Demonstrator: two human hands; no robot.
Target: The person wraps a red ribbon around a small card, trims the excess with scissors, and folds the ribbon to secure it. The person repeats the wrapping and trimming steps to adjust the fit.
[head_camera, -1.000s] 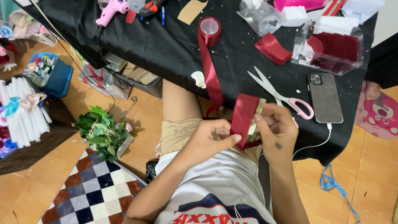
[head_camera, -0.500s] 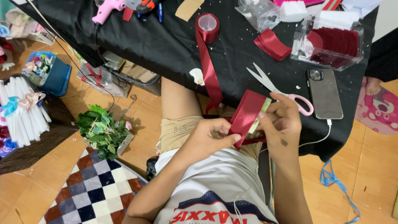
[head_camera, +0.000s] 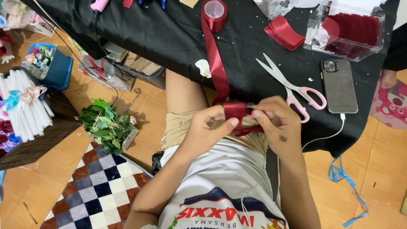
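Your left hand [head_camera: 207, 129] and right hand [head_camera: 275, 123] both pinched a folded piece of dark red ribbon [head_camera: 237, 113] just off the near edge of the black table [head_camera: 169, 38]. The ribbon ran up across the table to its spool [head_camera: 214, 10] near the far edge, with the pink-handled scissors [head_camera: 292, 87] lying near your right hand.

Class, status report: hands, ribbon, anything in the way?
Both hands, left and right, pinch folded ribbon. Strip runs to spool. Scissors beside; nothing blocking.

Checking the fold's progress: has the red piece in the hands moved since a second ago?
Yes. The folded red ribbon piece has turned from upright to crosswise and sits left of the pink-handled scissors, farther than before.
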